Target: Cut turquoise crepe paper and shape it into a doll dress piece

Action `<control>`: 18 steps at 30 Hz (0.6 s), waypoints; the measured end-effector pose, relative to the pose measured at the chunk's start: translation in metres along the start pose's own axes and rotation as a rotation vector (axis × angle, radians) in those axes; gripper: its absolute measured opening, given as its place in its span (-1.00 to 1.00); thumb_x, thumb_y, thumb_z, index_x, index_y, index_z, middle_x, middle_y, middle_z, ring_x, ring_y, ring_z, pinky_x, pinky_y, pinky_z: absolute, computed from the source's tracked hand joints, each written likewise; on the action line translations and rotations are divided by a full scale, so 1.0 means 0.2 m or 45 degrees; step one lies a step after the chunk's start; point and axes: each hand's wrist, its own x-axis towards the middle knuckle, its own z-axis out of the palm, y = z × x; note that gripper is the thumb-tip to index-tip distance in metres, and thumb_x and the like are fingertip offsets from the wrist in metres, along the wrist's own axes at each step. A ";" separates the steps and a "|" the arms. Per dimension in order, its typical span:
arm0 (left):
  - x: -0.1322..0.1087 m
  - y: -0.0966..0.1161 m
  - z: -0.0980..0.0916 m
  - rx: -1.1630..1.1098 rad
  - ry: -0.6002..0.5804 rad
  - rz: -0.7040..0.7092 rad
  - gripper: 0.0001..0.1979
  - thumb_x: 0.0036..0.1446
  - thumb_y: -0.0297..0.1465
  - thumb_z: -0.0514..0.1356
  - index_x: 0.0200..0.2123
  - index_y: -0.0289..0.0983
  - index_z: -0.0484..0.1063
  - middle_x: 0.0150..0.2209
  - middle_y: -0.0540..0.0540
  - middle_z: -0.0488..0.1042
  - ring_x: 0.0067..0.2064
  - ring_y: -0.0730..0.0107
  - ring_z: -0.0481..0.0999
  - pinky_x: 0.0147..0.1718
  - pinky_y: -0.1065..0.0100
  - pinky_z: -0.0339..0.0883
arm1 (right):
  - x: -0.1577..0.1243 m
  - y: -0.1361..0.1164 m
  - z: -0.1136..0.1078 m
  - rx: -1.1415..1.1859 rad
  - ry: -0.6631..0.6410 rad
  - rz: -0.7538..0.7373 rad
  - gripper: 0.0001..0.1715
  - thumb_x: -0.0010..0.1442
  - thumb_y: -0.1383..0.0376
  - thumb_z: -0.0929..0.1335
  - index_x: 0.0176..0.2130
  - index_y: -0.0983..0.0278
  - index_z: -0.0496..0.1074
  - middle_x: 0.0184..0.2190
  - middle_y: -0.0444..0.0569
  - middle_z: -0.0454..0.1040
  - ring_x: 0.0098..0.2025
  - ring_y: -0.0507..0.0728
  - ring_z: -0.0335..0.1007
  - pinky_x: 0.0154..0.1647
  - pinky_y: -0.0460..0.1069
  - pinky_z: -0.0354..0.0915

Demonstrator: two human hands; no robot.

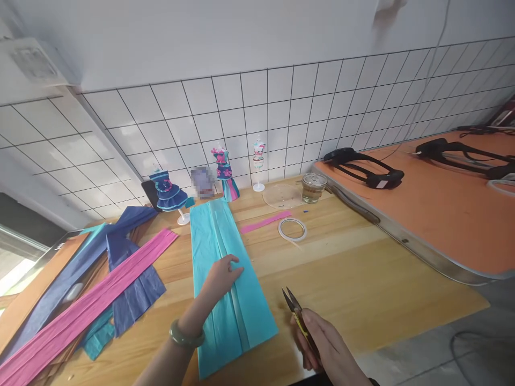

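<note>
My left hand (224, 274) is positioned over the middle of the turquoise sheet (255, 300), with thumb and index finger spread in a loose curve; the other fingers are partly hidden, and I cannot tell how firmly they bear on the surface. A green bangle (187, 335) encircles my left wrist. My right hand (324, 340) is closed around a pair of thread snips (300, 317), blades slightly parted and directed away from me, just beside the sheet's near right corner. The turquoise sheet lies lengthwise on the wooden table (370, 279), with creases and a lighter band running along it. To its left, a long pink strip (100, 289) lies diagonally across dark blue sheets (139, 295). To its right are a short pink strip (265, 222), a tape roll (280, 230) lying flat, and a lidded glass container (314, 190). Three small display stands are located near the tiled wall (281, 118): one with a blue tiered dress (169, 195), one with a pink-and-blue outfit (224, 172), and one with a patterned top (259, 150). An orange surface (434, 220) adjoins the table at right, bearing black headgear (384, 179).
</note>
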 end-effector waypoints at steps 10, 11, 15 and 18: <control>-0.01 -0.04 0.00 0.367 0.267 0.253 -0.71 0.04 -0.30 0.17 -0.14 -0.24 0.38 -0.16 -0.18 0.33 -0.08 0.04 0.32 -0.18 0.16 0.21 | 0.08 0.04 0.03 -0.237 0.119 0.131 -0.47 0.20 -0.05 0.13 -0.08 0.29 0.26 -0.65 -0.20 0.32 -0.64 -0.01 0.20 -0.64 -0.13 0.14; -0.02 -0.04 0.00 0.413 0.314 0.346 -0.73 0.06 -0.29 0.16 -0.15 -0.25 0.39 -0.14 -0.20 0.32 -0.06 0.02 0.29 -0.19 0.14 0.21 | 0.08 0.04 0.03 -0.289 0.146 0.130 -0.46 0.20 -0.03 0.14 -0.04 0.29 0.26 -0.64 -0.19 0.34 -0.65 -0.01 0.20 -0.64 -0.12 0.14; -0.02 -0.07 0.01 0.476 0.344 0.718 -0.78 0.10 -0.29 0.14 -0.20 -0.25 0.40 -0.14 -0.21 0.36 -0.07 0.05 0.29 -0.19 0.10 0.25 | 0.13 0.04 0.02 -0.537 0.242 0.038 -0.48 0.12 0.05 0.27 0.00 0.28 0.30 -0.40 -0.05 0.50 -0.43 0.09 0.41 -0.39 -0.04 0.34; -0.03 -0.07 0.01 0.422 0.182 0.846 -0.81 0.11 -0.34 0.13 -0.20 -0.25 0.40 -0.14 -0.17 0.38 -0.07 0.11 0.29 -0.14 0.11 0.24 | 0.16 0.04 0.02 -0.729 0.242 -0.093 -0.49 0.09 0.13 0.32 0.01 0.26 0.31 -0.05 0.05 0.42 -0.02 0.18 0.33 0.02 0.05 0.25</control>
